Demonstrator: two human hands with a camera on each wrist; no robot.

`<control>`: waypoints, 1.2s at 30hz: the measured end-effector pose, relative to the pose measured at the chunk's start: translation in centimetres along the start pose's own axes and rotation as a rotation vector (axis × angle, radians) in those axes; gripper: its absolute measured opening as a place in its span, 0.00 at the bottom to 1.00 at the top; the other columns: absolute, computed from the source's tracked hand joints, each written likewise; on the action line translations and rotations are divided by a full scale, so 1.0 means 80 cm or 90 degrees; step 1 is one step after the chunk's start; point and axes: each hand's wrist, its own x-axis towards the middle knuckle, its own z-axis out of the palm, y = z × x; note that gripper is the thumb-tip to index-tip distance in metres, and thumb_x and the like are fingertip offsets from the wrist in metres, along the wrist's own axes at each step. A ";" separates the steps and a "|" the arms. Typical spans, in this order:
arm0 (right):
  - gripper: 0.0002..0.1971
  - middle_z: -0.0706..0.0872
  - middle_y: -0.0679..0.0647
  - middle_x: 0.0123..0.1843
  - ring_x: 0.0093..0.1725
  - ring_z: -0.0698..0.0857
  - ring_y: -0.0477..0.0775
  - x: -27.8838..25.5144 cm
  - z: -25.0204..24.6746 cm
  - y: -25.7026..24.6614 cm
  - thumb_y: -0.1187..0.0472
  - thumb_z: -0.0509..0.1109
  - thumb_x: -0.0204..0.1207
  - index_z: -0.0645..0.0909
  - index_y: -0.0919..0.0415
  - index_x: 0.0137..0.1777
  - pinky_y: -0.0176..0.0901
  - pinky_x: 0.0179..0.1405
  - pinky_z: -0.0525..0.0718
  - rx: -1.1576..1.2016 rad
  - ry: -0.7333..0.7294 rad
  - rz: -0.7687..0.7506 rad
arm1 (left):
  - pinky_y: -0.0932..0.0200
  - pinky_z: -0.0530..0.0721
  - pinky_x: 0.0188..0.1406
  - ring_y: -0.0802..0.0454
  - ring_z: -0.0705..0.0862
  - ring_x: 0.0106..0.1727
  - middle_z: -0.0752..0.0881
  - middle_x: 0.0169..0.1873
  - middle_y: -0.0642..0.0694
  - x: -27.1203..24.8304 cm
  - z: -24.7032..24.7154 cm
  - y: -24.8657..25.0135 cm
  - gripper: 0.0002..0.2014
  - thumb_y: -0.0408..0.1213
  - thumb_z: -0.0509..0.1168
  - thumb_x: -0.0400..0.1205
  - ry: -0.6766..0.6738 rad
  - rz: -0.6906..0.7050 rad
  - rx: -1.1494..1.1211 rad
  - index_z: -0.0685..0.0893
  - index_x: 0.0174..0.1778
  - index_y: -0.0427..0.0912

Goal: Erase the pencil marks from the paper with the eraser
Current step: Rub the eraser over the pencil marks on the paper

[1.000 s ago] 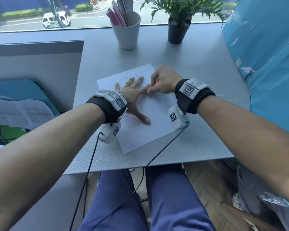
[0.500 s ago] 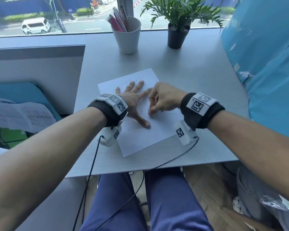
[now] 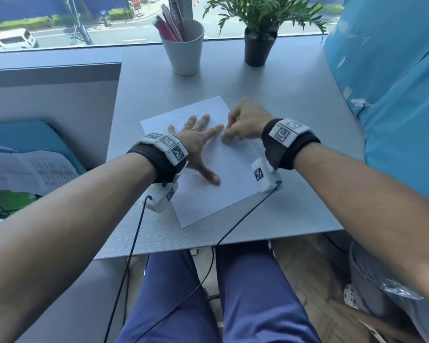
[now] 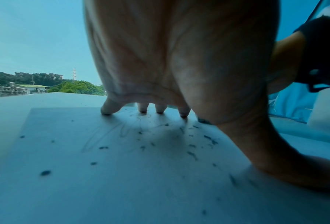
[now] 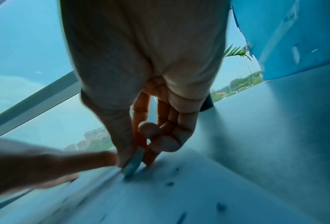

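Two hands, one paper, one eraser.

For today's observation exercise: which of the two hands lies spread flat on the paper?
The left hand, fingers splayed flat on the paper; the right hand is curled, pinching the eraser.

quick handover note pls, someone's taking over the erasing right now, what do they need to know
Left hand: flat and spread on the paper, pinning it to the table.
Right hand: pinches the eraser between thumb and fingers, its tip on the sheet beside the left index fingertip.
Done: eraser crumbs are scattered over the sheet, so part has been rubbed.
Left: faint pencil marks still show near the left fingertips and along the far edge. Erase those, then brush off the crumbs.
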 end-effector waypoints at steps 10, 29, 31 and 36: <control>0.08 0.81 0.52 0.23 0.19 0.75 0.41 -0.007 0.005 0.002 0.63 0.85 0.58 0.88 0.63 0.30 0.35 0.27 0.77 -0.007 0.027 -0.004 | 0.34 0.46 0.85 0.42 0.38 0.88 0.38 0.88 0.43 -0.002 -0.010 0.016 0.74 0.67 0.83 0.55 0.016 0.044 0.014 0.43 0.89 0.50; 0.08 0.83 0.53 0.25 0.23 0.78 0.45 0.002 -0.009 0.004 0.62 0.85 0.58 0.88 0.64 0.31 0.37 0.30 0.79 -0.002 0.020 0.033 | 0.31 0.40 0.83 0.45 0.33 0.87 0.34 0.87 0.48 0.004 -0.008 0.006 0.71 0.65 0.83 0.56 -0.012 0.062 0.006 0.41 0.87 0.63; 0.08 0.82 0.53 0.24 0.25 0.78 0.46 -0.005 0.002 0.002 0.63 0.84 0.57 0.88 0.64 0.31 0.37 0.28 0.78 -0.009 0.026 0.029 | 0.31 0.40 0.83 0.45 0.33 0.87 0.33 0.87 0.48 0.004 -0.007 0.007 0.71 0.65 0.83 0.56 -0.013 0.060 0.005 0.41 0.87 0.63; 0.09 0.89 0.61 0.29 0.25 0.82 0.48 -0.014 0.003 0.004 0.65 0.85 0.57 0.89 0.67 0.32 0.39 0.29 0.83 0.010 -0.055 0.035 | 0.32 0.39 0.83 0.46 0.32 0.87 0.32 0.87 0.49 0.005 -0.007 0.005 0.72 0.66 0.83 0.56 -0.019 0.058 -0.001 0.41 0.87 0.61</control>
